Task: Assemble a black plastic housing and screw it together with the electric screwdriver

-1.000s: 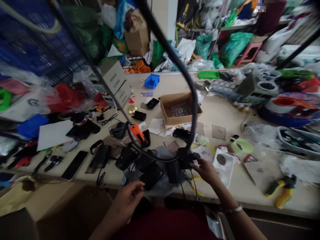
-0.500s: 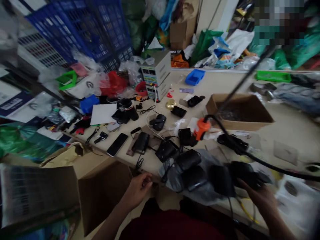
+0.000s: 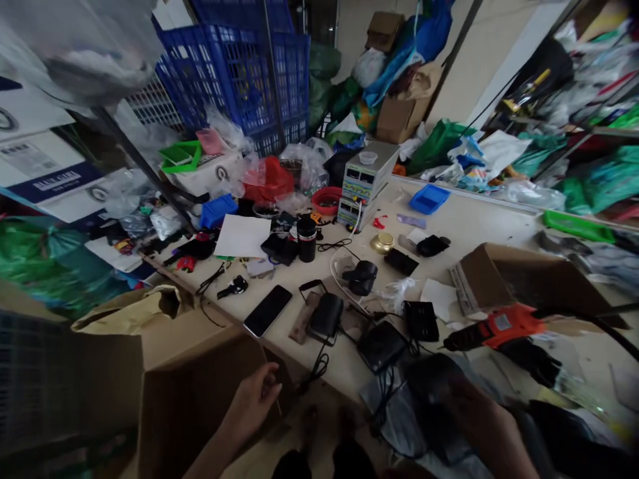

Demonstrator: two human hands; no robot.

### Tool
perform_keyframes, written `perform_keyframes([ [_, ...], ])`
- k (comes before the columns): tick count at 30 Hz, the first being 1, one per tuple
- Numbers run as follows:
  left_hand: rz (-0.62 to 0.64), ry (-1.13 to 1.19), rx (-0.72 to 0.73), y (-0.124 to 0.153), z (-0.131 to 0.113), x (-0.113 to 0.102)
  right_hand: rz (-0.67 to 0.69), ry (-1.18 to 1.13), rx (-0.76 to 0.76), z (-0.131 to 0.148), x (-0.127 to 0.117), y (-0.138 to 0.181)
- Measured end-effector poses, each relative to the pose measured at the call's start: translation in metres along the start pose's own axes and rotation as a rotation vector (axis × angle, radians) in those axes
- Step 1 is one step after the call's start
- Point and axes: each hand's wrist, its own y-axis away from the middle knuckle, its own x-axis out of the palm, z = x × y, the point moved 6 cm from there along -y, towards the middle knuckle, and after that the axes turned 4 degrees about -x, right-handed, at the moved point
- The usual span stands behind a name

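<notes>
My left hand point(image 3: 255, 398) is above the opening of a cardboard box point(image 3: 174, 406), fingers curled in, with nothing visible in them. At the bench's front edge my right hand point(image 3: 476, 412) is blurred, its fingers closed against a dark, rounded black device point(image 3: 432, 379); the fingertips are partly hidden. Under it lies grey plastic wrapping point(image 3: 399, 422). Several black corded devices lie to the left of that hand, among them one with a bracket point(image 3: 325, 314) and a boxy one point(image 3: 382, 346). An orange electric screwdriver point(image 3: 514, 324) hangs by its cord just beyond the hand.
A phone point(image 3: 268, 311) lies near the bench edge. Farther back stand a black cup point(image 3: 306, 241), stacked power supplies point(image 3: 367, 179) and a blue tray point(image 3: 429, 198). An open carton point(image 3: 469, 286) sits at the right. Blue crates point(image 3: 239, 80) rise at the back left.
The view has swung left, so the bench things appear farther right and lower. My right hand has moved left across the black devices. My left hand stays curled near the box.
</notes>
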Motion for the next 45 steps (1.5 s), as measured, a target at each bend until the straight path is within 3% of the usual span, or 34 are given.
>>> perform_keyframes([
  [8,-0.130,-0.263,-0.090,-0.082,-0.010,0.033,0.243,-0.149,-0.281,0.096,0.103,-0.077],
  [13,-0.114,-0.401,-0.081,-0.110,-0.028,0.054,0.364,-0.017,-0.460,0.152,0.157,-0.090],
  [17,-0.106,-0.480,-0.082,-0.128,-0.035,0.054,0.499,0.133,-0.594,0.175,0.188,-0.088],
  [21,-0.112,-0.520,-0.066,-0.151,-0.041,0.046,0.475,0.239,-0.638,0.165,0.194,-0.089],
  [27,-0.220,-0.534,-0.049,-0.170,-0.041,0.013,0.344,0.264,-0.473,0.131,0.189,-0.104],
  [30,-0.251,-0.565,-0.163,-0.166,-0.013,-0.016,0.330,0.224,-0.421,0.114,0.196,-0.109],
  [33,-0.181,-0.615,-0.318,-0.163,0.025,-0.036,0.321,0.191,-0.420,0.106,0.206,-0.110],
  [38,-0.219,-0.638,-0.213,-0.166,0.044,-0.056,0.250,0.185,-0.362,0.120,0.213,-0.105],
  [42,-0.257,-0.652,-0.217,-0.172,0.055,-0.082,0.262,0.018,-0.289,0.142,0.207,-0.100],
  [45,-0.246,-0.671,-0.210,-0.179,0.062,-0.099,0.183,-0.103,-0.251,0.147,0.195,-0.101],
])
